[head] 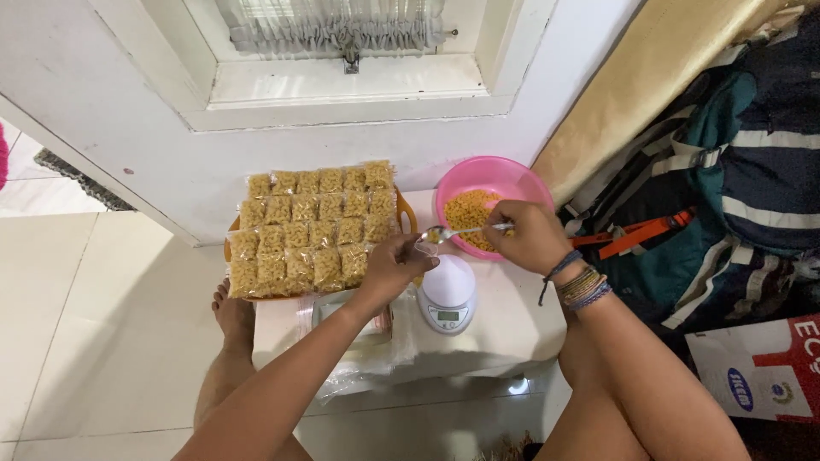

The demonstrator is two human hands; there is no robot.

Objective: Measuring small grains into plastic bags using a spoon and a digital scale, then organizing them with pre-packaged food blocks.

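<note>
**A:** What is the right hand [531,235] doing?

**B:** Its fingers are pinched around the handle of a metal spoon [461,231]. The bowl of the spoon points toward nine o'clock and carries a few pieces of yellow pasta.

**A:** And the left hand [393,266]?

**B:** It sits at about eight o'clock from the spoon tip, fingers closed on a small clear bag [424,247], holding it right at the spoon's bowl. The bag is small and see-through, so I cannot tell how full it is.

**A:** Where does the pasta come from?

**B:** A pink bowl [492,175] at twelve o'clock from the right hand, with loose pasta in its bottom. The spoon's handle crosses its near rim.

**A:** Anything below the hands?

**B:** A small white kitchen scale [448,294] at six o'clock from the bag, on a low white table [512,329]. A pile of empty clear bags [359,354] lies at its eight o'clock.

**A:** And the filled ones?

**B:** Packed pasta bags [312,229] lie in neat rows on an orange tray [405,213], at nine o'clock from the pink bowl.
</note>
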